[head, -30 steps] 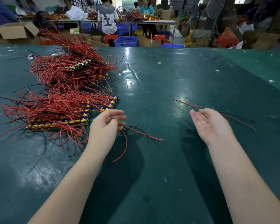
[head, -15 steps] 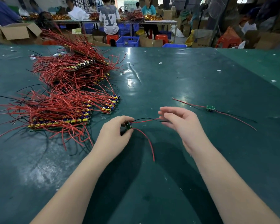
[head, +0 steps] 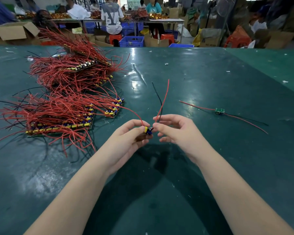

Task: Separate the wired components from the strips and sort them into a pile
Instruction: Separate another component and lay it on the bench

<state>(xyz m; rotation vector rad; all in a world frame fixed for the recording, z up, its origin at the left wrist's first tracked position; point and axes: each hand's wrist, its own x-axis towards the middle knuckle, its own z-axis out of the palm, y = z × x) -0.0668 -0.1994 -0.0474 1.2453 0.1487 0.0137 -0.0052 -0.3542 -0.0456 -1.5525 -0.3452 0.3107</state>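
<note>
A small wired component (head: pixel 147 130) with a yellow and blue part is held above the green table between both hands. My left hand (head: pixel 126 141) pinches its left side, where one red wire curves off to the left. My right hand (head: pixel 175 131) pinches its right end, from which a red wire (head: pixel 165 97) and a black wire rise. One separated component (head: pixel 219 110), a small green board with red and black leads, lies on the table to the right. Strips of joined boards (head: pixel 61 125) under tangled red wires lie at the left, with a taller heap (head: pixel 75 68) behind them.
The green table (head: pixel 193 78) stretches ahead with small white scraps on it. Beyond its far edge sit several people at other benches, cardboard boxes (head: pixel 12 33), blue crates (head: pixel 131 41) and red stools.
My left hand lifted a component from the table beside the strips. My right hand left the separated one at the right and came across. Both hands now pinch the raised component, wires pointing up.
</note>
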